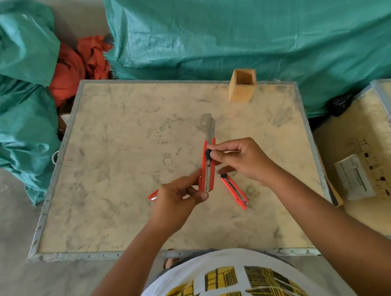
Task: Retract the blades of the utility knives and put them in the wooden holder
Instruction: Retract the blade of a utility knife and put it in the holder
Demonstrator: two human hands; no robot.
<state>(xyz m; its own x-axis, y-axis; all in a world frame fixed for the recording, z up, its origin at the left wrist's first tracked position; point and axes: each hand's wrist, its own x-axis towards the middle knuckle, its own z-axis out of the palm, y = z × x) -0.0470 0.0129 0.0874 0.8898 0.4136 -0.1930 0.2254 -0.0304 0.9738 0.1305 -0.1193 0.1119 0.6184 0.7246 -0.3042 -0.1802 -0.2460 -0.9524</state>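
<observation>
I hold an orange utility knife (pixel 207 168) upright over the wooden crate top (pixel 121 157), its metal blade sticking out toward the far side. My left hand (pixel 177 200) grips the knife's lower end. My right hand (pixel 240 159) pinches the black slider on the knife. A second orange knife (pixel 234 191) lies on the crate just right of my hands, blade end near me. The tip of a third orange knife (pixel 153 196) shows left of my left hand, mostly hidden. The square wooden holder (pixel 242 85) stands empty at the crate's far edge.
Green tarpaulin (pixel 246 17) covers bulky things behind and left of the crate. An orange cloth (pixel 74 67) sits between the tarps. A second crate (pixel 370 162) with a white label stands to the right. Concrete floor lies to the left.
</observation>
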